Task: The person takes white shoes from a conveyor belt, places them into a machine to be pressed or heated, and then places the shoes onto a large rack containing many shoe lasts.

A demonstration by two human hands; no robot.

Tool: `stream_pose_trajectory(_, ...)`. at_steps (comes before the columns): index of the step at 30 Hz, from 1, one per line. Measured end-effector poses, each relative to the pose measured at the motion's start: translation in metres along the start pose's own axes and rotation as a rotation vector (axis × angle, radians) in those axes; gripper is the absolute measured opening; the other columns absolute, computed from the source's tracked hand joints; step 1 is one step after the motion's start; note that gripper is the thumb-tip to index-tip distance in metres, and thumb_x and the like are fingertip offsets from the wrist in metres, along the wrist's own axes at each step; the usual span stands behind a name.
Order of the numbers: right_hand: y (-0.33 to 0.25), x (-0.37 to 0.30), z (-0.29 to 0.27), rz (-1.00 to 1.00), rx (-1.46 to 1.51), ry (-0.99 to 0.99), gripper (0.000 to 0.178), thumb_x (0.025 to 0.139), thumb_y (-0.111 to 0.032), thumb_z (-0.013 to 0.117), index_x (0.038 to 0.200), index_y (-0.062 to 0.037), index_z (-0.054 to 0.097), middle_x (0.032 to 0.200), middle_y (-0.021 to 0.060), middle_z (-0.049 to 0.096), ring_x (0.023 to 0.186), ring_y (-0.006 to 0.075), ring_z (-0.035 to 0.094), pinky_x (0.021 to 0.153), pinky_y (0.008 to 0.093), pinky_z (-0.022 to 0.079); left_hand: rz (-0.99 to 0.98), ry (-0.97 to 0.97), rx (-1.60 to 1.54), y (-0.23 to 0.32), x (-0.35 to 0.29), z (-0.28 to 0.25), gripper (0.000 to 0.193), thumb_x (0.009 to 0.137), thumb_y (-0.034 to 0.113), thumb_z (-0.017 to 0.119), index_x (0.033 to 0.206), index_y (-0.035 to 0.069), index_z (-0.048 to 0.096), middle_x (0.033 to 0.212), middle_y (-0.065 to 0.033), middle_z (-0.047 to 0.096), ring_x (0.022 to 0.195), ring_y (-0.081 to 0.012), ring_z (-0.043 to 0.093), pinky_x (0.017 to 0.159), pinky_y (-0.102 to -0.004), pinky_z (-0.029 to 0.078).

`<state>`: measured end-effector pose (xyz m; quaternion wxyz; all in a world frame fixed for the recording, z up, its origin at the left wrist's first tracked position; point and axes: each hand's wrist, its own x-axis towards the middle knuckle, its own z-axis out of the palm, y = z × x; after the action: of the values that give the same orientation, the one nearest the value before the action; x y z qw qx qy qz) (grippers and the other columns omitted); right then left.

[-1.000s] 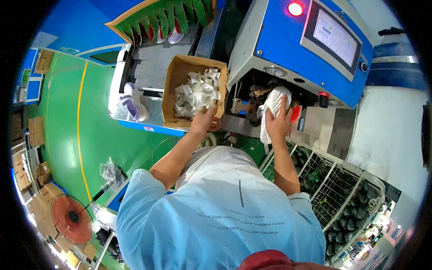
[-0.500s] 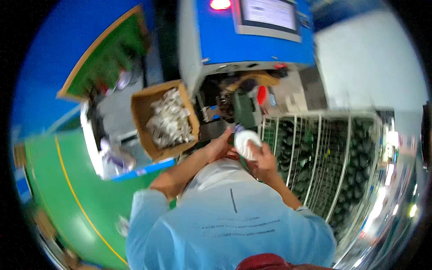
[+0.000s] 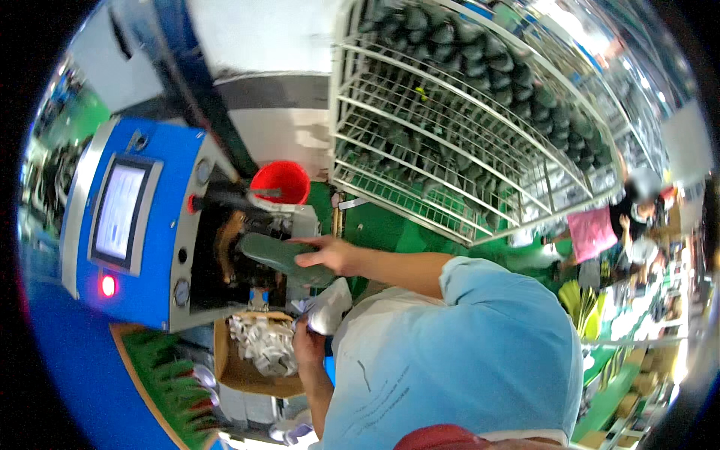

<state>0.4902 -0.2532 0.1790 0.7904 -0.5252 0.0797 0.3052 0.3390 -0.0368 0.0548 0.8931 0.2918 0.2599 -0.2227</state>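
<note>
Gripped in my right hand [image 3: 334, 255] is the heel end of a dark green shoe last [image 3: 274, 253]. Its other end points left, over the dark working area of the blue machine [image 3: 161, 225]; whether it still touches the machine I cannot tell. Lower down, close to my body, my left hand [image 3: 309, 341] holds a white shoe upper [image 3: 331, 306] with a purple part. The fingers of the left hand are partly hidden behind the upper.
A cardboard box [image 3: 274, 384] of white pieces stands beside the machine. Behind it is a red bucket [image 3: 280, 182]. A white wire rack [image 3: 420, 196] full of dark green lasts stands ahead to the right. A person in pink [image 3: 592, 232] is farther right.
My view has swung to the right. The right hand has let go of the white upper and taken hold of the green last. The upper is now in the left hand alone.
</note>
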Motion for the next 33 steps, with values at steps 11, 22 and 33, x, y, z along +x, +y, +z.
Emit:
stream_pose_trajectory(11, -0.21, -0.284, -0.287, -1.148, 0.48, 0.353, 0.058, 0.107, -0.04, 0.043, 0.145, 0.0042, 0.041, 0.13, 0.0308, 0.058, 0.091, 0.0278, 0.069, 0.075, 0.0361, 0.059, 0.047, -0.021, 0.411, -0.008, 0.031, 0.081, 0.064, 0.09, 0.032, 0.072, 0.138, -0.004, 0.049, 0.13, -0.0164, 0.062, 0.115, -0.0299, 0.062, 0.098, -0.0441, 0.05)
stream_pose_trajectory(22, -0.342, -0.309, -0.461, -0.925, 0.909, 0.411, 0.054, 0.109, -0.049, 0.024, 0.093, -0.0018, 0.045, 0.076, 0.0058, 0.049, 0.052, 0.0119, 0.043, 0.044, 0.0253, 0.034, -0.044, 0.299, 0.566, -0.029, 0.049, 0.173, 0.053, 0.085, 0.026, 0.079, 0.122, -0.004, 0.057, 0.107, -0.0102, 0.066, 0.094, -0.0211, 0.065, 0.079, -0.0338, 0.053)
stream_pose_trajectory(33, -0.24, -0.168, -0.319, -0.577, 0.489, 0.504, 0.015, 0.101, -0.014, 0.051, 0.089, -0.007, 0.047, 0.074, 0.002, 0.038, 0.059, 0.0125, 0.031, 0.051, 0.0296, 0.029, 0.745, 0.791, -0.087, -0.057, -0.238, -0.087, 0.042, 0.092, 0.014, 0.063, 0.129, -0.004, 0.057, 0.113, -0.0106, 0.069, 0.1, -0.0196, 0.064, 0.089, -0.0355, 0.051)
